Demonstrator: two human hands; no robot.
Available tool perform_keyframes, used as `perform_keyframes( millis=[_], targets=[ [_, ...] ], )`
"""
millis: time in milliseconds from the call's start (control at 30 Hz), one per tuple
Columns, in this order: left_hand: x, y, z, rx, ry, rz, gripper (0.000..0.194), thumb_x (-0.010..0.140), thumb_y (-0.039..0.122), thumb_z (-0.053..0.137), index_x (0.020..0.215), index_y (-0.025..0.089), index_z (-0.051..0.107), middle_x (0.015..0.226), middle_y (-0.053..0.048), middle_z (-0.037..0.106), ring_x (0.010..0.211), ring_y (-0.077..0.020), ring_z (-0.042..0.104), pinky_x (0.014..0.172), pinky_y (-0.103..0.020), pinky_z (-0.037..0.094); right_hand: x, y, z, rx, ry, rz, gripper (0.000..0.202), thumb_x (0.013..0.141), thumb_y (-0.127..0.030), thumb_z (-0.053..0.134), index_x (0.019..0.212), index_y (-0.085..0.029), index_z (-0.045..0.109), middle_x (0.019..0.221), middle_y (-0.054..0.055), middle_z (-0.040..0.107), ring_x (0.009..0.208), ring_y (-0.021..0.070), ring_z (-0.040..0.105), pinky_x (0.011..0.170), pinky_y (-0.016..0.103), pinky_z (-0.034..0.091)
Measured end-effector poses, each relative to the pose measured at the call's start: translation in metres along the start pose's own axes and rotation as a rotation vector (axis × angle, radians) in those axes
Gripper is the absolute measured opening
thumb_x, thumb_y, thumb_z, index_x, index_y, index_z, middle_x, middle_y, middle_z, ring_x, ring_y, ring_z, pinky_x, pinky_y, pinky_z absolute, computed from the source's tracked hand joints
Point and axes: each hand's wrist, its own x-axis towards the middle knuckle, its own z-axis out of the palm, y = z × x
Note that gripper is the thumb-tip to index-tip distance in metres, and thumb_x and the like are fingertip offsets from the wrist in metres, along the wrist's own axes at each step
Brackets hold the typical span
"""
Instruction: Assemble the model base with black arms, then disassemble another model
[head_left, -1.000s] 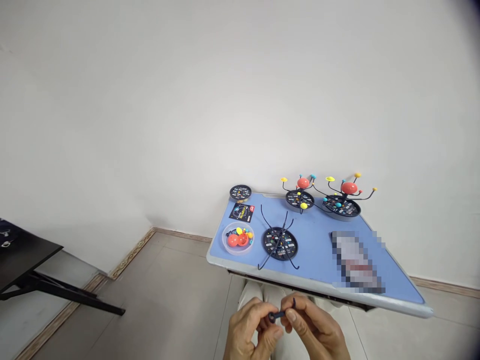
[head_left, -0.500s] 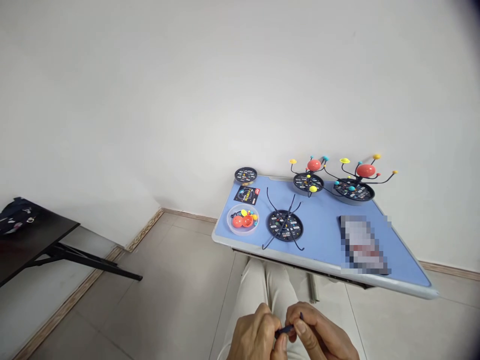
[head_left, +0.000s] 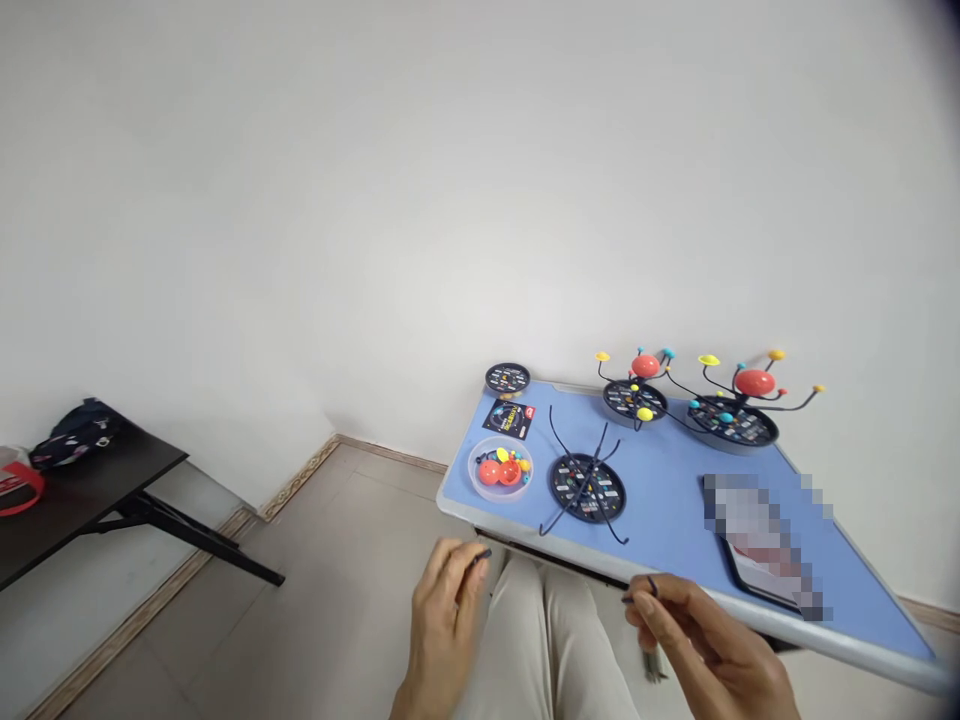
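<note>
My left hand (head_left: 446,620) is pinched on a small dark plastic piece (head_left: 481,556), just off the table's front edge. Between the thumb and fingers of my right hand (head_left: 694,630) is another small dark plastic piece (head_left: 651,588), partly hidden by the fingertips. Ahead of both hands, a round black base (head_left: 598,508) lies on the table with several thin curved black rods (head_left: 553,425) crossing over it. To its left stands a clear round bowl (head_left: 474,480) holding red half-balls (head_left: 490,472) and several small coloured balls.
On the blue table (head_left: 660,500), two planet models with red balls (head_left: 645,366) stand at the back right. A printed card (head_left: 510,419) and a black disc (head_left: 508,378) lie back left. A phone-like device (head_left: 757,575), partly pixelated, lies right. A dark side table (head_left: 127,475) stands left.
My hands have moved apart and up from my lap, each now with its own dark piece. Before, they were together at one dark piece. The camera view has shifted slightly.
</note>
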Motion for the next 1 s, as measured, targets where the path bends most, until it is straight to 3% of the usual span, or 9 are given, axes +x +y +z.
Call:
perform_keyframes(
  millis=[67, 167, 333, 467, 533, 633, 833, 1000],
  targets=[
    [0.022, -0.011, 0.003, 0.019, -0.004, -0.039, 0.025, 0.098, 0.03, 0.045, 0.1, 0.02, 0.068, 0.088, -0.005, 0.063, 0.074, -0.0144, 0.061, 0.066, -0.024, 0.05, 0.026, -0.005, 0.007, -0.037, -0.16, -0.106, 0.025, 0.086, -0.046, 0.059, 0.078, -0.023, 0.064, 0.062, 0.0, 0.063, 0.052, 0.0139, 0.057, 0.049, 0.023, 0.047],
    [0.052, -0.03, 0.011, 0.056, -0.036, -0.052, 0.027, 0.097, 0.029, 0.044, 0.106, 0.021, 0.069, 0.089, -0.005, 0.062, 0.072, -0.0144, 0.059, 0.066, -0.025, 0.05, 0.074, -0.015, 0.024, -0.161, -0.298, -0.227, 0.026, 0.089, -0.041, 0.052, 0.075, -0.021, 0.062, 0.062, -0.001, 0.061, 0.054, 0.0127, 0.052, 0.051, 0.023, 0.042],
    [0.086, -0.053, 0.036, 0.144, -0.14, -0.019, 0.028, 0.091, 0.013, 0.048, 0.108, 0.022, 0.068, 0.097, -0.005, 0.065, 0.088, -0.0175, 0.062, 0.08, -0.03, 0.05, 0.143, -0.025, 0.077, -0.559, -0.524, -0.319, 0.025, 0.089, -0.02, 0.046, 0.07, -0.018, 0.063, 0.059, -0.001, 0.061, 0.056, 0.0114, 0.051, 0.055, 0.023, 0.034],
    [0.098, -0.06, 0.049, 0.261, -0.254, -0.06, 0.032, 0.086, 0.005, 0.051, 0.107, 0.022, 0.068, 0.1, -0.005, 0.067, 0.093, -0.019, 0.063, 0.081, -0.031, 0.049, 0.174, -0.023, 0.121, -0.939, -0.672, -0.304, 0.027, 0.086, -0.009, 0.044, 0.089, -0.015, 0.071, 0.085, 0.01, 0.074, 0.077, 0.0168, 0.066, 0.062, 0.023, 0.039],
    [0.101, -0.061, 0.052, 0.324, -0.312, -0.085, 0.03, 0.085, 0.006, 0.052, 0.104, 0.022, 0.069, 0.102, -0.005, 0.067, 0.094, -0.0201, 0.064, 0.08, -0.031, 0.049, 0.182, -0.021, 0.137, -1.027, -0.697, -0.295, 0.03, 0.086, -0.008, 0.047, 0.103, -0.012, 0.071, 0.096, 0.015, 0.074, 0.088, 0.0204, 0.069, 0.067, 0.024, 0.042],
    [0.104, -0.06, 0.054, 0.414, -0.389, -0.105, 0.026, 0.087, 0.008, 0.052, 0.101, 0.021, 0.07, 0.104, -0.006, 0.067, 0.094, -0.0215, 0.066, 0.076, -0.029, 0.048, 0.187, -0.017, 0.153, -1.076, -0.723, -0.295, 0.028, 0.085, -0.008, 0.053, 0.106, -0.006, 0.071, 0.099, 0.021, 0.073, 0.096, 0.0255, 0.069, 0.073, 0.027, 0.047],
    [0.108, -0.059, 0.056, 0.455, -0.414, -0.071, 0.02, 0.089, 0.016, 0.055, 0.101, 0.02, 0.069, 0.104, -0.008, 0.068, 0.094, -0.0228, 0.066, 0.075, -0.029, 0.048, 0.188, -0.015, 0.164, -1.114, -0.743, -0.321, 0.026, 0.085, -0.01, 0.056, 0.106, -0.004, 0.071, 0.108, 0.024, 0.071, 0.105, 0.0276, 0.067, 0.082, 0.03, 0.048],
    [0.103, -0.064, 0.048, 0.292, -0.319, -0.013, 0.021, 0.091, 0.018, 0.05, 0.099, 0.02, 0.07, 0.098, -0.006, 0.069, 0.085, -0.019, 0.064, 0.077, -0.03, 0.048, 0.193, -0.028, 0.135, -1.097, -0.661, -0.301, 0.025, 0.089, -0.014, 0.051, 0.101, -0.011, 0.073, 0.101, 0.018, 0.074, 0.099, 0.0245, 0.068, 0.075, 0.027, 0.046]
  ],
)
